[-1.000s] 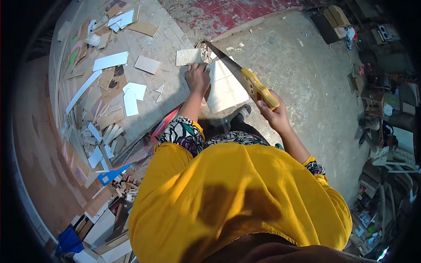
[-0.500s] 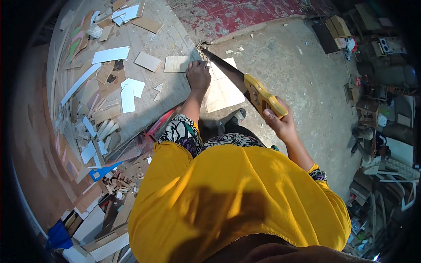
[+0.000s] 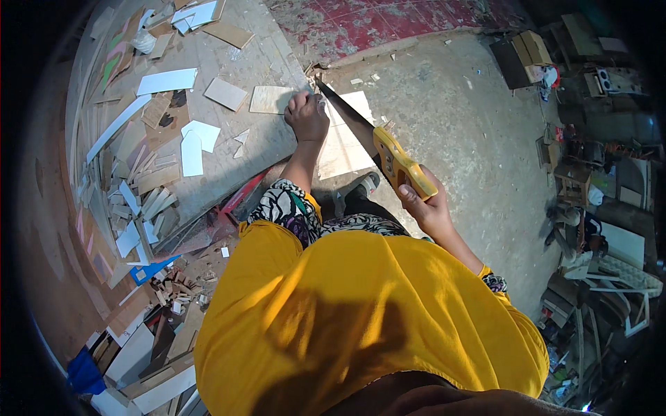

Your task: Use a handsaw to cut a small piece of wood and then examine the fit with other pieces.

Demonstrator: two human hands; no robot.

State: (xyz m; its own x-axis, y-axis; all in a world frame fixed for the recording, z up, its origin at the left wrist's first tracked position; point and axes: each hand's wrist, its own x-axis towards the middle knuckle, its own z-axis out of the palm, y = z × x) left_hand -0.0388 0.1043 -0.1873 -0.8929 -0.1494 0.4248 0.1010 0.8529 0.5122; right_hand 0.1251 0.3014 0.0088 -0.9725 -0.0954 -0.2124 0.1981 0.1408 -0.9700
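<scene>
My right hand [image 3: 424, 202] grips the yellow handle [image 3: 395, 156] of a handsaw, whose dark blade [image 3: 350, 114] slants up-left across a pale plywood board [image 3: 347, 156]. My left hand [image 3: 307, 119], fingers curled, presses on that board's upper left part, just beside the blade near its tip. A small wooden offcut [image 3: 263, 100] lies left of my knuckles on the large worktop [image 3: 253, 62]. My foot [image 3: 364, 188] shows below the plywood.
The worktop carries several scattered white and brown offcuts [image 3: 166, 81]. Scrap wood [image 3: 139, 347] is piled at lower left. A concrete floor [image 3: 472, 125] meets red tiles [image 3: 361, 28]. On the right are boxes [image 3: 524, 59], clutter, and what looks like another person [image 3: 590, 236].
The whole view has shifted slightly leftward, with the saw and both hands sitting a little further left. The blade's tip is a little lower, and my left hand's fingers have shifted slightly.
</scene>
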